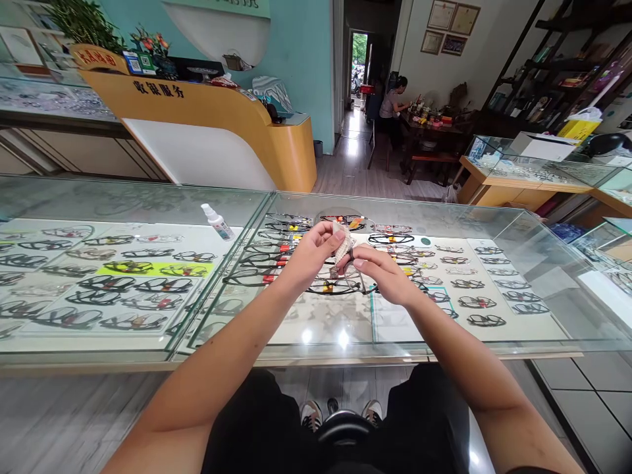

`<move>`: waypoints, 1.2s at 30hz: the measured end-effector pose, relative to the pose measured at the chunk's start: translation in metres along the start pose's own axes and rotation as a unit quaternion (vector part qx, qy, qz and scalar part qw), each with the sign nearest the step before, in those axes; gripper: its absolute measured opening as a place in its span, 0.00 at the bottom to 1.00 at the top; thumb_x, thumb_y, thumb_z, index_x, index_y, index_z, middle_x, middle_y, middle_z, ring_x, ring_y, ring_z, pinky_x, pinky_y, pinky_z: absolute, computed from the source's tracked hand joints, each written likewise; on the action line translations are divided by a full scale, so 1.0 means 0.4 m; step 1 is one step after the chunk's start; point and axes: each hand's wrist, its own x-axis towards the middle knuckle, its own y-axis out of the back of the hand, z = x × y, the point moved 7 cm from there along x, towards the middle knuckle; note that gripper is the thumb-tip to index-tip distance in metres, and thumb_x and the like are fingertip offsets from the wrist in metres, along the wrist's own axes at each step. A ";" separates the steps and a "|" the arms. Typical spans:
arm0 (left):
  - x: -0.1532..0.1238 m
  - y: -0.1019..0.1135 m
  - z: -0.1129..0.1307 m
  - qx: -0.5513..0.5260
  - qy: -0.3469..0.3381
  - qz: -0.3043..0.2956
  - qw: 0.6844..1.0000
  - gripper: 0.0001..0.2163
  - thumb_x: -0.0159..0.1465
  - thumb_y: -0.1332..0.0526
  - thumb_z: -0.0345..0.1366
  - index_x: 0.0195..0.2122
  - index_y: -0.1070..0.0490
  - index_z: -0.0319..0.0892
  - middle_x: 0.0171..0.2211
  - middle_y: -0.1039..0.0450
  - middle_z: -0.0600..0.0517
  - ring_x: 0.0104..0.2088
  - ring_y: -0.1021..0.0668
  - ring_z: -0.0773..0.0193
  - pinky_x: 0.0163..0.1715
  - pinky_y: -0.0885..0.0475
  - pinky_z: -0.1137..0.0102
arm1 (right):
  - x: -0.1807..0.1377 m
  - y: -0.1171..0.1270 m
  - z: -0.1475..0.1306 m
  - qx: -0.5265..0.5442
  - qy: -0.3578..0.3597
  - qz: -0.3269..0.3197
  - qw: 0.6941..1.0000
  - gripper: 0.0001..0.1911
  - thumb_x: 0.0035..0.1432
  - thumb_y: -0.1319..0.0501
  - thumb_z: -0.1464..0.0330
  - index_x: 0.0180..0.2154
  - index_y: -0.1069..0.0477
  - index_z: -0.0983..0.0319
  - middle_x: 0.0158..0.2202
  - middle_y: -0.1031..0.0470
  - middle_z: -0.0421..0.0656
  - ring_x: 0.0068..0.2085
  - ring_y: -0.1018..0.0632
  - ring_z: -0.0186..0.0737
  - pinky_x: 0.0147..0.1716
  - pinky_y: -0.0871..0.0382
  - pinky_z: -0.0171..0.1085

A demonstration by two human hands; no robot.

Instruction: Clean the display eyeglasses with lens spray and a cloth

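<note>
Above the glass display counter (345, 336), my two hands meet at the middle of the view. My left hand (311, 250) pinches a pale patterned cloth (344, 243), its fingers closed around it. My right hand (382, 270) is closed on a thin-framed pair of glasses (353, 280), and the cloth is pressed against it. Rows of spectacle frames (123, 289) lie under the glass below both hands.
A small white spray bottle (216, 222) lies on the glass to the left. Behind stands an orange and white service desk (207, 125). A person (395, 102) sits at a dark table at the back. More glass cases (538, 168) stand on the right.
</note>
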 end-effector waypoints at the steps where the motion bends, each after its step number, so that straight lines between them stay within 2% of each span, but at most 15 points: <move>1: -0.001 0.000 -0.002 0.003 0.006 -0.006 1.000 0.26 0.61 0.23 0.58 0.41 0.30 0.43 0.29 0.28 0.56 0.26 0.27 0.68 0.28 0.30 0.72 | 0.000 0.000 0.000 -0.001 0.001 -0.001 1.000 0.17 0.78 0.43 0.60 0.45 0.17 0.59 0.42 0.17 0.44 0.50 0.23 0.47 0.58 0.34 0.44; 9: -0.015 -0.033 0.003 -0.039 0.045 -0.065 0.996 0.28 0.63 0.25 0.60 0.44 0.34 0.45 0.26 0.28 0.58 0.23 0.27 0.67 0.25 0.29 0.71 | -0.001 -0.003 0.005 0.023 -0.004 -0.008 1.000 0.17 0.78 0.43 0.58 0.44 0.18 0.59 0.44 0.18 0.44 0.50 0.20 0.45 0.57 0.31 0.42; 15: -0.022 -0.049 0.021 -0.010 0.035 -0.084 0.996 0.26 0.65 0.27 0.61 0.39 0.31 0.43 0.20 0.31 0.57 0.23 0.27 0.66 0.25 0.29 0.72 | 0.005 -0.004 0.010 0.047 -0.004 -0.018 0.999 0.18 0.78 0.43 0.57 0.42 0.19 0.59 0.44 0.18 0.45 0.49 0.20 0.45 0.57 0.30 0.43; 19: -0.023 -0.050 0.020 -0.046 0.042 -0.076 0.995 0.26 0.63 0.24 0.59 0.36 0.33 0.44 0.21 0.30 0.57 0.21 0.28 0.67 0.23 0.30 0.73 | 0.006 -0.005 0.017 0.050 -0.013 -0.012 0.999 0.17 0.77 0.42 0.57 0.43 0.20 0.60 0.43 0.18 0.44 0.48 0.20 0.44 0.56 0.29 0.42; 25: -0.028 -0.060 0.014 -0.104 0.060 -0.083 0.989 0.26 0.60 0.20 0.54 0.44 0.27 0.41 0.28 0.23 0.54 0.26 0.23 0.67 0.27 0.26 0.73 | 0.008 0.011 0.028 0.030 -0.025 0.018 0.999 0.15 0.74 0.43 0.61 0.36 0.22 0.59 0.38 0.22 0.42 0.47 0.24 0.44 0.54 0.31 0.41; 28: -0.028 -0.058 0.012 -0.108 0.058 -0.071 0.990 0.27 0.58 0.18 0.52 0.46 0.26 0.39 0.29 0.22 0.53 0.26 0.22 0.67 0.26 0.24 0.72 | 0.007 0.016 0.059 0.049 -0.061 0.043 0.996 0.14 0.71 0.40 0.59 0.36 0.22 0.59 0.39 0.23 0.42 0.47 0.25 0.44 0.55 0.31 0.42; 32: -0.030 -0.056 0.016 -0.097 0.046 -0.044 0.993 0.28 0.56 0.17 0.51 0.46 0.25 0.38 0.28 0.22 0.54 0.23 0.24 0.67 0.23 0.24 0.72 | 0.002 0.016 0.102 0.117 -0.120 0.090 0.982 0.13 0.65 0.35 0.56 0.38 0.18 0.59 0.43 0.18 0.43 0.50 0.23 0.46 0.60 0.32 0.43; 36: -0.029 -0.050 0.024 -0.079 0.045 -0.038 0.995 0.26 0.55 0.17 0.50 0.42 0.26 0.39 0.24 0.23 0.54 0.19 0.24 0.66 0.19 0.24 0.71 | 0.010 -0.003 0.062 0.115 -0.078 0.029 0.990 0.16 0.69 0.39 0.59 0.37 0.16 0.60 0.40 0.16 0.44 0.48 0.21 0.45 0.61 0.30 0.43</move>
